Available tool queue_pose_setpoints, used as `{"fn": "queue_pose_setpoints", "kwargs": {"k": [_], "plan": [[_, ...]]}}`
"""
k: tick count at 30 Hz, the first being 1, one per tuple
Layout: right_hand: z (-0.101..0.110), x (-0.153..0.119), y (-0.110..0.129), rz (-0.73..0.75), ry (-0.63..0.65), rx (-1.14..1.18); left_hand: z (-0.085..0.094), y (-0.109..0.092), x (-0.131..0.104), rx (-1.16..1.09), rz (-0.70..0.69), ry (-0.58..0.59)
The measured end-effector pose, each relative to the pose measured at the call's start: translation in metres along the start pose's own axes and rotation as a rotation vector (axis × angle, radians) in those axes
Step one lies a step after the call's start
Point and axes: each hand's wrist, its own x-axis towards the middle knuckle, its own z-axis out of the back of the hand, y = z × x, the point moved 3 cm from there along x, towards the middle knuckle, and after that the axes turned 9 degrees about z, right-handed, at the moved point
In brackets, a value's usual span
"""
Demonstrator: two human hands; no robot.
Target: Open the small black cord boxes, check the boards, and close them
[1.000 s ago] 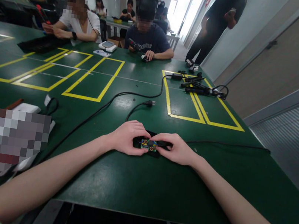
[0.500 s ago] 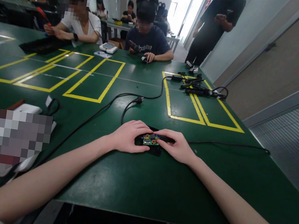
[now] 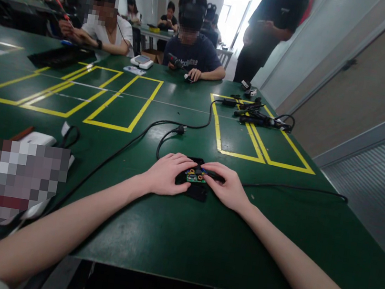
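Circuit board [image 3: 194, 178], just one, in from tabletop's [image 3: 199, 242] near edge, gripped by two half-curled hands: left hand [image 3: 168, 174], right hand [image 3: 228, 187].

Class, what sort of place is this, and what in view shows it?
Probably an electronics workshop or training room: a circuit board between the left hand and right hand, yellow tape rectangles on the green table, and a seated co-worker opposite.

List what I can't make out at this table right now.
Head view: circuit board, markings too small to read, underside turned away.
Head view: where the plug's cord leads, hidden behind the left hand.
Head view: white object, partly covered by pixel blocks.
Head view: table, left end cut off by the picture's edge.
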Motion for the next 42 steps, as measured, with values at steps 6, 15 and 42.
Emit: {"fn": "queue_pose_setpoints", "kwargs": {"k": [6,15,42], "plan": [[0.000,0.000,0.001,0.026,0.019,-0.060,0.000,0.001,-0.001,-0.018,-0.045,0.038],[-0.003,-0.003,0.002,0.218,0.204,-0.252,0.001,0.002,0.002,-0.108,-0.040,0.004],[0.015,-0.001,-0.015,0.114,0.167,-0.286,0.013,0.014,0.000,-0.100,0.079,-0.161]]}}
